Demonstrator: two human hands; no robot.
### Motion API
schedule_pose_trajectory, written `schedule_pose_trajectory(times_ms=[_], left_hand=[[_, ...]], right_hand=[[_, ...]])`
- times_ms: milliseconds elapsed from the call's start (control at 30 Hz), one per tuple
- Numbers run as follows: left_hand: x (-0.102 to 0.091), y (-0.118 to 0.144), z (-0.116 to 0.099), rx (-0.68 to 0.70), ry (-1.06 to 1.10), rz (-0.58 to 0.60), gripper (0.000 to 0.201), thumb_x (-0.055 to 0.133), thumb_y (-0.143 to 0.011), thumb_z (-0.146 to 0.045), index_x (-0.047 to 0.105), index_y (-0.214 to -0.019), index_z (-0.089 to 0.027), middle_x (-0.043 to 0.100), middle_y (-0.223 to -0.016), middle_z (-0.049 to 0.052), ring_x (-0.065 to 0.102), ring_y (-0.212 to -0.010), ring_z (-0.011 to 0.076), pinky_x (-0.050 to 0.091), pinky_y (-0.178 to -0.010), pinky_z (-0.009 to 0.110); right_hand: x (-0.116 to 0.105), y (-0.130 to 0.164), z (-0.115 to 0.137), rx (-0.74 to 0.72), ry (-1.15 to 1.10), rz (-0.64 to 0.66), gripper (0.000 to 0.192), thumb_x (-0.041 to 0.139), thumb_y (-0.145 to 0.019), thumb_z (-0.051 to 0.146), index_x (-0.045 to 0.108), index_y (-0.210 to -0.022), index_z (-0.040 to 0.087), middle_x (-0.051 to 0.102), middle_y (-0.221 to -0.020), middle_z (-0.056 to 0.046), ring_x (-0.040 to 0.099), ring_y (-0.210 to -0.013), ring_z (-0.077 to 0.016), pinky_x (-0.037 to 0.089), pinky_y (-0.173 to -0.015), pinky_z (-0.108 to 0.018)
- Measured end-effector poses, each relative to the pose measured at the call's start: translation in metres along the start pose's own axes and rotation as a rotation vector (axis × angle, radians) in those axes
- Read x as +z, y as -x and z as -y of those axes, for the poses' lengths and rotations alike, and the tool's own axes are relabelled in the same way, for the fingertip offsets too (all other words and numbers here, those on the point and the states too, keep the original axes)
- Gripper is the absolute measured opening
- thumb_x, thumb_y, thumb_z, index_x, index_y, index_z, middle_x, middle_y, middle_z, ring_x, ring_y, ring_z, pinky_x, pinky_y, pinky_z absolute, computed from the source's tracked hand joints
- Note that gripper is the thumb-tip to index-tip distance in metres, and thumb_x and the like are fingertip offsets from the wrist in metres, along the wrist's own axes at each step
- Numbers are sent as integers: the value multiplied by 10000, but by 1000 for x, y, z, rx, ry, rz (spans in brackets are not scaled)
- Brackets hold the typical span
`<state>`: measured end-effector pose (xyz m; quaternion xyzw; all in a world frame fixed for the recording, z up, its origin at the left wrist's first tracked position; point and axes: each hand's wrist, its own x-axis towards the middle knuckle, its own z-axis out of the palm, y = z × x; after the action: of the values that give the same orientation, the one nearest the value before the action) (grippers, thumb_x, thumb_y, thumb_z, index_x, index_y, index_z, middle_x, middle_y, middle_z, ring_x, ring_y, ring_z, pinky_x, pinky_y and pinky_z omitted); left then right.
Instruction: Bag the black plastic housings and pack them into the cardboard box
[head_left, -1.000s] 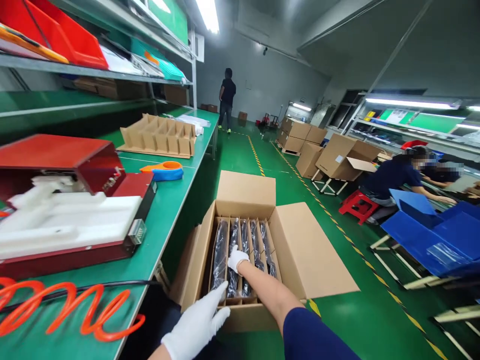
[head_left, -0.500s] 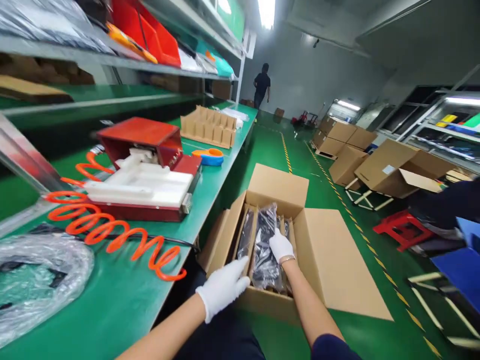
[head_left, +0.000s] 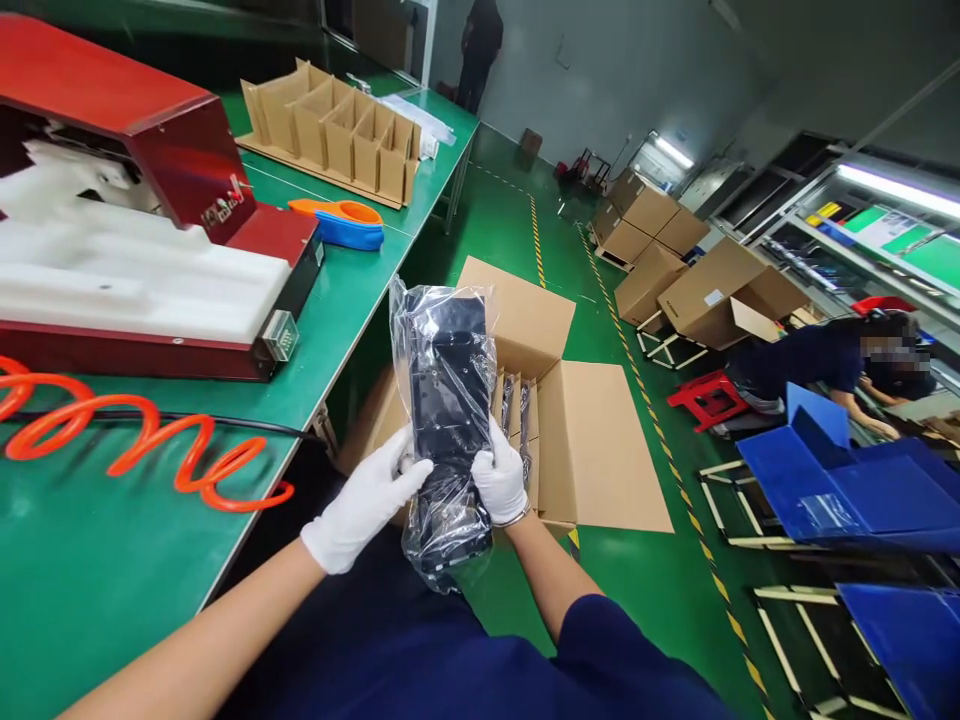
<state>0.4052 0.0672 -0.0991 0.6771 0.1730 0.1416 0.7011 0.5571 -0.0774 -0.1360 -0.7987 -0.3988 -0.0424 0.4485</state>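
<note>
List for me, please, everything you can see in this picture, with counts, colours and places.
bagged part: one, black in clear plastic, held above the open box
open box: one, brown, on the floor by the bench
bench: one, green, left
machine: one, red with white bed, on the bench
coiled hose: one, orange, bench front
tape dispenser: one, orange and blue, bench
divider tray: one, brown, far bench
stool: one, red, right
left hand: white glove, on the bag
right hand: white glove, gripping the bag

I see white gloves, a black part in clear plastic, a brown carton, green bench, orange coiled hose, and red machine upper left.
</note>
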Motion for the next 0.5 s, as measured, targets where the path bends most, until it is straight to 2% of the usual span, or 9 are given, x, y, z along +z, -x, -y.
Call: schedule_pose_trajectory(times_ms=[200, 267, 367, 500], left_hand=[[1, 2, -5, -18, 101, -5, 741, 688, -861, -447, 440, -1514, -201, 563, -1504, 96, 540, -1346, 295, 373, -1215, 477], [3, 3, -5, -20, 118, -10, 738, 681, -866, -467, 441, -1506, -188, 566, -1502, 101, 544, -1350, 290, 391, -1206, 455], [5, 4, -4, -11, 118, 0, 736, 665, -879, -479, 433, -1507, -173, 570, -1496, 113, 575, -1316, 277, 423, -1184, 437], [6, 5, 1, -2, 51, -32, 724, 643, -892, -493, 441, -1505, -164, 589, -1469, 126, 626, -1235, 271, 443, -1166, 454]], right_hand=[[-4, 4, 4, -89, -9, -46, 628, 459, -816, 155, 623, -1422, 132, 742, -1242, -107, 754, -968, -209, 609, -952, -301], [-5, 5, 4, -98, -17, -46, 640, 458, -816, 149, 606, -1439, 135, 729, -1271, -109, 748, -1016, -214, 606, -968, -308], [-6, 7, 4, -149, -30, -62, 659, 457, -819, 141, 575, -1467, 132, 721, -1286, -117, 739, -1059, -226, 602, -986, -329], [-7, 10, 2, -235, 8, -88, 663, 449, -837, 138, 542, -1493, 122, 744, -1220, -142, 748, -956, -223, 628, -923, -340]])
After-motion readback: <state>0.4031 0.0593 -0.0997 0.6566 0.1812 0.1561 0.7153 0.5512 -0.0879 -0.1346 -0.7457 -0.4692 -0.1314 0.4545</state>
